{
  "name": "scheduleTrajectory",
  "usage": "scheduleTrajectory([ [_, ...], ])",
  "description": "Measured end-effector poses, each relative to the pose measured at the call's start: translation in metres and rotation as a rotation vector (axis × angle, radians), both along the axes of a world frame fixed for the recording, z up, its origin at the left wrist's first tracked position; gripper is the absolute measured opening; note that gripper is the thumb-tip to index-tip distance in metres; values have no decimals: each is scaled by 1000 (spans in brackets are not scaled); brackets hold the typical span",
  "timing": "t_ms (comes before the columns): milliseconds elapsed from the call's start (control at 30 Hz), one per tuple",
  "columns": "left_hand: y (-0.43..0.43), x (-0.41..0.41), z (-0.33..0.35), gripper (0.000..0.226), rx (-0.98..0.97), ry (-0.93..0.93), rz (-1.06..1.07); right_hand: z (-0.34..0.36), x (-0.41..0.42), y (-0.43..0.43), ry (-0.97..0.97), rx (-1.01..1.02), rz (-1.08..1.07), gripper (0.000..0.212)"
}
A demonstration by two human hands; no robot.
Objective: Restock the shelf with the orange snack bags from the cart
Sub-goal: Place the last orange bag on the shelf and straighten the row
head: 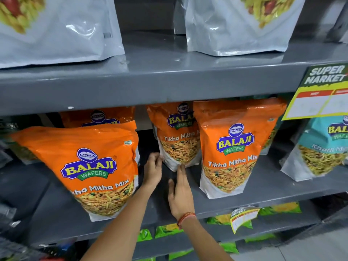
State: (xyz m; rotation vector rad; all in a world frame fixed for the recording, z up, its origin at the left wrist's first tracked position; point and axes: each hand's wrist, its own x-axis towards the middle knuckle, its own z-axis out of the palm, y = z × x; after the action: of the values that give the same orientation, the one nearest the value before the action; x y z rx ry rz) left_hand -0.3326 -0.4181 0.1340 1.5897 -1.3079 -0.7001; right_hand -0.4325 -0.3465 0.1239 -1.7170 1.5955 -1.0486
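Observation:
Several orange snack bags stand on the grey middle shelf (267, 185). One big bag (90, 166) leans at the front left, and another (231, 151) stands at the front right. Between them, further back, stands a third orange bag (178, 140). My left hand (153, 169) grips that bag's lower left edge with curled fingers. My right hand (180, 193) lies flat on the shelf, fingers straight, fingertips touching the bag's bottom corner. A fourth orange bag (98, 117) peeks out behind the left one. The cart is out of view.
Large white bags (56, 34) (235, 31) stand on the shelf above, whose front lip (150, 85) overhangs the orange bags. A teal snack bag (323, 147) stands at the right under a yellow price tag (320, 91). Green packets (167, 229) fill the shelf below.

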Motion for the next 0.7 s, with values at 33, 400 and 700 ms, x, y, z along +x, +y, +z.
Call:
scheduleTrajectory([
  [33, 1, 0, 2, 21, 10, -1, -8, 1, -1, 1, -5, 1, 8, 55],
  [400, 97, -78, -11, 29, -74, 423, -91, 11, -115, 58, -169, -398, -377, 38],
  [700, 98, -98, -11, 37, 4, 191, -303, 33, -174, 25, -350, 34, -77, 81],
])
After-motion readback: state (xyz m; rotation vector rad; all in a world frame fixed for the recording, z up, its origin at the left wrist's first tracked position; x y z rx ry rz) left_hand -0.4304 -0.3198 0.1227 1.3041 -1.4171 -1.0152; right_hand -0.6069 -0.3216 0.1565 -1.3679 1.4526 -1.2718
